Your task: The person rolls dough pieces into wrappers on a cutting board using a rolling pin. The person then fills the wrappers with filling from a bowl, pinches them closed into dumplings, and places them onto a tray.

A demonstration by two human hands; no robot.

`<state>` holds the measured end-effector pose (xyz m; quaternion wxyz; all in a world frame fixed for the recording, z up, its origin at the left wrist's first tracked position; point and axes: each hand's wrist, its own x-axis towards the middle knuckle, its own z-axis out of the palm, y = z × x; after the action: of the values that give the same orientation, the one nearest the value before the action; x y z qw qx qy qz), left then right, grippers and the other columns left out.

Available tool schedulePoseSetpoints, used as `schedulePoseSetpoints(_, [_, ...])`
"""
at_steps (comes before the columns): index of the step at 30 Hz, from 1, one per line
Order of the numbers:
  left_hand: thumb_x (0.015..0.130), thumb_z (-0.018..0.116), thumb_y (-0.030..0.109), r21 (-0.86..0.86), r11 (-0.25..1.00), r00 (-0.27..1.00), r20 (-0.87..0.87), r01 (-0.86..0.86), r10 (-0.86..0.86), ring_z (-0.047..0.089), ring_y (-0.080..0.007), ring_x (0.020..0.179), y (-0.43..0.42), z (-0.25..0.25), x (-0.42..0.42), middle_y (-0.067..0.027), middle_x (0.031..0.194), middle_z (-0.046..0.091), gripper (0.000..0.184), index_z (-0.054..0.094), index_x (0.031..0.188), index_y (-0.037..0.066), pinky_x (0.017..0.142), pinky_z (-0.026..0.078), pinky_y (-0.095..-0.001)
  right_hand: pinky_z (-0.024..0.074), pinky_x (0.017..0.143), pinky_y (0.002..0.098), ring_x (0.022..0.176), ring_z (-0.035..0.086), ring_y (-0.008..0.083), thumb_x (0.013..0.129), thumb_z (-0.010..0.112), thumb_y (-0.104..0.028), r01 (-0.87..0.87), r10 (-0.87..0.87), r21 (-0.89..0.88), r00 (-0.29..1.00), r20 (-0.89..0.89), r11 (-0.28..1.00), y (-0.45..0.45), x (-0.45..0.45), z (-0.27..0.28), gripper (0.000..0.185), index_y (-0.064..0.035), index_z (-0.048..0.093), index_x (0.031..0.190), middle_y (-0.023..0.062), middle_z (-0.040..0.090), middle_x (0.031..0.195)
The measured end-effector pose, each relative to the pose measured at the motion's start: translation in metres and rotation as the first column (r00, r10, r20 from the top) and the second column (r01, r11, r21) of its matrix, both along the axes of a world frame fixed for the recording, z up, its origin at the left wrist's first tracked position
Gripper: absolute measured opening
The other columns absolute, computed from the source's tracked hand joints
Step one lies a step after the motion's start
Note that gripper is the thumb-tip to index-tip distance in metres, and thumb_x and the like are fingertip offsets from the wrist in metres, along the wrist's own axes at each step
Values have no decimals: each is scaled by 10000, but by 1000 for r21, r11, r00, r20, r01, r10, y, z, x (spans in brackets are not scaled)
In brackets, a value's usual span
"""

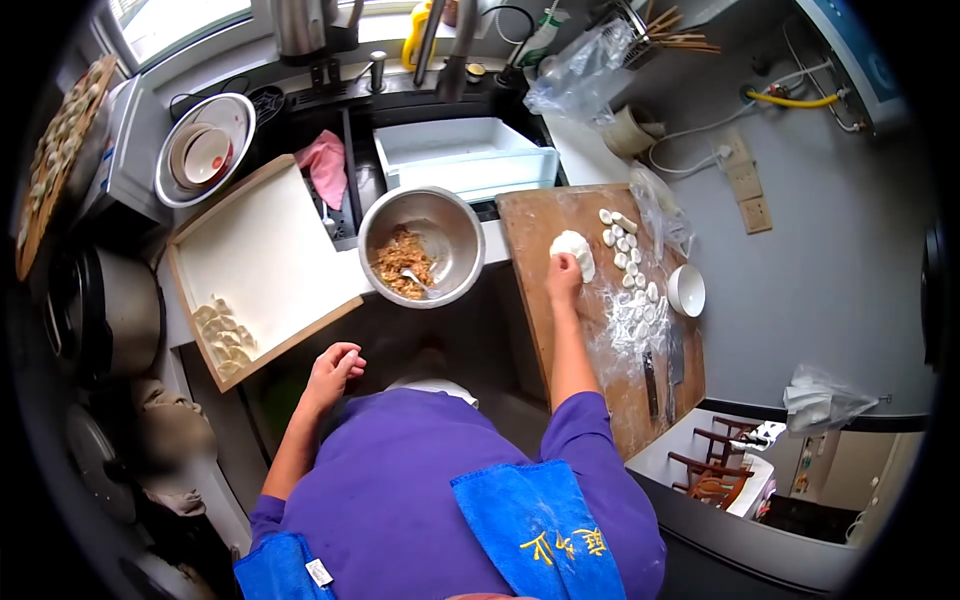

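Note:
My right hand (565, 277) is over the wooden board, its fingers pinched at the near edge of a floury white pile of what look like dumpling wrappers (573, 247). To the right on the board lie several small dough pieces (628, 250) and scattered flour (632, 318). My left hand (335, 374) hangs in front of my body with loosely bent fingers and nothing visible in it. Between the hands stands a steel bowl (465, 250) of minced filling (400, 262) with a spoon (415, 281) in it. Shaped dumplings (224, 333) sit in the near left corner of a wood-edged tray (265, 265).
The wooden board (530, 215) also carries a knife (651, 385) and a white bowl (686, 290). Behind the steel bowl are the sink with a pale plastic bin (470, 170) and a pink cloth (322, 168). Stacked bowls (207, 155) and a cooker (125, 310) stand left.

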<state>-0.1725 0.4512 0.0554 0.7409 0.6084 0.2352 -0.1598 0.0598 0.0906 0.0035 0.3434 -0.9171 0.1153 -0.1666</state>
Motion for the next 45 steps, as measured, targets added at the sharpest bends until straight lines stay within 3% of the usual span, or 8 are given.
schedulePoseSetpoints(14, [812,466,188,277,890,926,6,361,-377,527,-109,709,-52,19,46,-60,800,559,235,495,948,-1,647,427,-241,382,717,371,792,491,268,595,532,-24,-294,325,-507,945,-29,810,-93,32,12,180,-65,539,771,77,527,765])
schedulePoseSetpoints(18, [812,467,188,293,891,933,-2,346,-361,525,-113,712,-51,18,46,-62,802,559,235,495,947,-2,650,426,-241,404,609,361,681,509,246,627,556,-67,-321,379,-402,923,71,857,-107,32,10,93,-68,516,711,72,522,714])
schedulePoseSetpoints(20, [813,464,184,256,912,942,15,320,-335,528,-118,724,-48,11,42,-67,808,559,233,494,948,-3,658,426,-243,420,575,357,657,529,240,666,551,-89,-115,124,104,989,-76,988,-110,29,12,82,-50,507,723,92,545,757])
schedulePoseSetpoints(31, [813,464,175,249,909,937,15,334,-348,525,-120,722,-48,11,44,-67,800,552,226,496,936,-12,675,432,-243,429,600,405,730,536,333,716,480,-114,101,-165,-588,985,-55,802,-135,-49,-5,326,-41,410,1025,164,545,840])
schedulePoseSetpoints(36, [817,476,243,94,880,882,41,465,-470,523,-114,728,-65,13,62,-69,815,555,273,509,936,0,676,434,-240,440,510,283,533,529,174,719,454,-40,122,-121,7,976,183,992,-65,-33,56,269,11,439,983,95,546,629])
schedulePoseSetpoints(39, [841,413,318,-241,882,909,1,406,-418,523,-143,849,-91,30,86,-92,960,534,384,439,1081,19,780,421,-274,460,464,231,554,500,107,742,449,-35,-228,57,731,966,251,643,28,-31,74,230,30,437,963,54,529,688])
schedulePoseSetpoints(42, [851,378,304,-774,632,999,-36,-31,5,506,-182,919,-106,36,108,-95,1036,500,380,392,1128,44,811,411,-308,444,475,195,566,503,77,745,493,-54,-307,450,851,888,95,426,116,-60,88,176,7,474,909,32,523,680])
schedulePoseSetpoints(45, [846,380,186,-637,703,904,24,-316,428,492,-211,961,-88,15,118,-122,1028,499,305,400,1085,-2,840,403,-342,430,507,236,557,533,106,732,547,-106,-515,616,619,785,63,593,158,-76,83,153,-6,510,843,66,554,648])
